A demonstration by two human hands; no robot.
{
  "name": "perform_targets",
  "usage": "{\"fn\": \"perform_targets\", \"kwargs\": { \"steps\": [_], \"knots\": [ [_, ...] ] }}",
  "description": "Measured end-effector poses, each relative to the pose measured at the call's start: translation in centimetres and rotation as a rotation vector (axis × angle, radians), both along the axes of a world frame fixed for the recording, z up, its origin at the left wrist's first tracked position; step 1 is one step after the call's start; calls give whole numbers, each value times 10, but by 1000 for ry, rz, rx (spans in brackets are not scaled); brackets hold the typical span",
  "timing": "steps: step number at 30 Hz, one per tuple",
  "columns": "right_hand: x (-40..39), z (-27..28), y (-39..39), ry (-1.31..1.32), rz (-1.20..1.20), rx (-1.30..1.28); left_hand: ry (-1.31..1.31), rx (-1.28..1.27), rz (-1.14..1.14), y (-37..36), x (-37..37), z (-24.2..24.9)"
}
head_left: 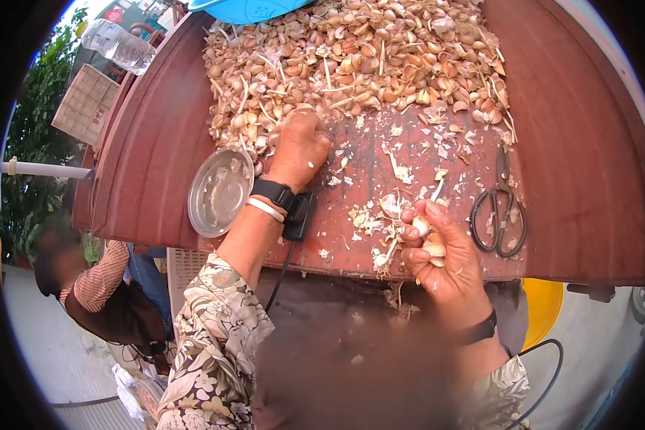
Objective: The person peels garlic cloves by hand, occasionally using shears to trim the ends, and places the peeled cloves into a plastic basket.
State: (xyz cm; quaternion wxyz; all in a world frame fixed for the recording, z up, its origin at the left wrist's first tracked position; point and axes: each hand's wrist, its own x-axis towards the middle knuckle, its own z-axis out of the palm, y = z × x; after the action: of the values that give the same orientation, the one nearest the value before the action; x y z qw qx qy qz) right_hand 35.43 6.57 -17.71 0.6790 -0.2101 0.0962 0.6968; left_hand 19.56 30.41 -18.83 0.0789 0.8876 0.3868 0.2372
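My left hand [301,150] is at the near edge of a big heap of garlic cloves [365,54], back of the hand up, fingers curled; what they hold, if anything, is hidden. On the right, my right hand [444,261] is closed around garlic cloves [435,251], palm side up, above the table's front edge. Garlic skins and stem bits [365,221] lie between the hands. A round metal bowl [221,192] sits left of my left wrist. Black-handled scissors [502,208] lie to the right of my right hand.
The red table [580,143] fills most of the view. A blue basin [254,8] stands at the back, with a plastic bottle [118,46] and a woven basket [86,104] at the left. Another person [115,294] is at the lower left. A yellow container [542,308] is below the table's edge.
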Motion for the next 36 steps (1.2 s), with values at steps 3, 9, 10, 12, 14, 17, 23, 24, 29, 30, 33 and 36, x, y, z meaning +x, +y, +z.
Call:
{"fn": "perform_targets", "kwargs": {
  "steps": [3,9,10,12,14,17,23,24,29,30,33,36],
  "knots": [
    [-2,1,2,-86,20,21,-411,-756,71,-47,1,36],
    [-24,15,3,-333,20,-44,-522,-1082,-110,-131,1,59],
    [-27,11,2,-349,11,-36,-546,-1118,-131,-139,2,58],
    [-30,6,3,-426,-7,-22,-592,-1084,-99,-151,2,49],
    [-32,12,1,-460,2,-36,-557,-918,-84,-156,1,41],
    [-36,16,-1,-526,28,-24,-702,-821,-88,-163,0,32],
    [-50,9,-6,-373,-19,153,-1071,-1254,110,-181,-6,44],
    [-51,6,-6,-317,-24,184,-1149,-1308,77,-181,-9,42],
    [-47,-6,-4,-11,102,199,-1384,-1505,-102,-181,-24,35],
    [-48,-6,-4,47,110,188,-1402,-1502,-133,-181,-28,35],
    [-48,-5,-5,71,141,183,-1348,-1438,-179,-180,-35,36],
    [-47,-2,-5,-2,256,140,-1031,-1205,-163,-182,-36,48]
  ]
}}
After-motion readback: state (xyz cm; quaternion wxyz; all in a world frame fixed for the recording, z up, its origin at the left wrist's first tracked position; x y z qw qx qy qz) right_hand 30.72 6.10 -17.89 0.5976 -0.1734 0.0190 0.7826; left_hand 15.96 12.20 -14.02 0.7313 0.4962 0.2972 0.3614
